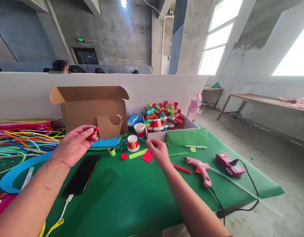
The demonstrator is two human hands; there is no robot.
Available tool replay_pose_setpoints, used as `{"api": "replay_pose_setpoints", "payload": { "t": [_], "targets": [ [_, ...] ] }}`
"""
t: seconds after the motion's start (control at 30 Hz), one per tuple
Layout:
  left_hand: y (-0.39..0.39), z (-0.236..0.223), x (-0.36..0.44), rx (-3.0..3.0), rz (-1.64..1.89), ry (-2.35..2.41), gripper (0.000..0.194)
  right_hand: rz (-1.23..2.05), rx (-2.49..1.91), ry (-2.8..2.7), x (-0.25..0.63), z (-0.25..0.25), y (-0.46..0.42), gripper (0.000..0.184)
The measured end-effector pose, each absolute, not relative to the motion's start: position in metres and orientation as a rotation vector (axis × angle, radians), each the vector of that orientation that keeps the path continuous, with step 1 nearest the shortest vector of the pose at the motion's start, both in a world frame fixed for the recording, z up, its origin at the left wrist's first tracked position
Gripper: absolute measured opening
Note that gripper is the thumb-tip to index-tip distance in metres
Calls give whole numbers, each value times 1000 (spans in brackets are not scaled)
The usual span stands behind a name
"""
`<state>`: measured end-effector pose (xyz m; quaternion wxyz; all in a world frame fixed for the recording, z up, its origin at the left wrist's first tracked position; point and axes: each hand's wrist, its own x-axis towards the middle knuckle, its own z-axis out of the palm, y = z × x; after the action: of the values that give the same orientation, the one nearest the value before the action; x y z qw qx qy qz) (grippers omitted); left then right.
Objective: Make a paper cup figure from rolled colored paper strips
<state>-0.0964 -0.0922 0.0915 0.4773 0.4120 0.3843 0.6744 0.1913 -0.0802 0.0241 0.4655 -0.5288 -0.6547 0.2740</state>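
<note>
My left hand [76, 144] is raised over the phone, pinching a small red piece [96, 129] between thumb and fingertips; its exact kind is too small to tell. My right hand [158, 152] is closed in a pinch above a red paper square [148, 156], and whatever is between its fingers is hidden. Between the hands stand a red-and-white paper cup [133, 144] with a coiled strip at its side, a red bottle-cap-like disc [124, 156] and a green paper roll [112, 151]. A light green paper strip [137, 154] lies beside the red square.
A pink glue gun [200, 168] with a cord lies at right, near a purple power box [230, 164]. A white tray [156, 136] holds several cup figures. At left are a black phone [82, 174], colourful pipe cleaners [25, 138] and a cardboard box [92, 110].
</note>
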Motion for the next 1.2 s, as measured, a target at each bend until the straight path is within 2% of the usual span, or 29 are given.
{"api": "replay_pose_setpoints", "payload": {
  "t": [0.1, 0.23, 0.33, 0.47, 0.67, 0.87, 0.97, 1.2],
  "targets": [
    [-85, 115, -116, 1097, 1601, 1102, 20, 913, -1149, -1273, 153, 9, -42, 34],
    [-68, 146, -136, 1259, 1636, 1278, 10, 683, -1220, -1300, 137, -6, -17, 21],
    [-53, 155, -134, 1446, 1590, 1312, 13, 493, -1198, -1520, 139, -17, -14, 14],
    [-28, 136, -106, 1689, 1471, 1232, 25, 427, -1181, -1711, 137, -27, -16, 27],
    [10, 87, -54, 2185, 925, 1349, 19, 352, -1268, -1805, 126, -27, -9, 49],
    [27, 57, -40, 2365, 765, 1455, 17, 397, -1319, -1896, 115, -22, 9, 66],
    [30, 48, -42, 2435, 745, 1513, 15, 457, -1379, -1924, 111, -23, 13, 66],
    [31, 42, -39, 2468, 661, 1551, 16, 495, -1404, -1920, 113, -25, 13, 46]
  ]
}}
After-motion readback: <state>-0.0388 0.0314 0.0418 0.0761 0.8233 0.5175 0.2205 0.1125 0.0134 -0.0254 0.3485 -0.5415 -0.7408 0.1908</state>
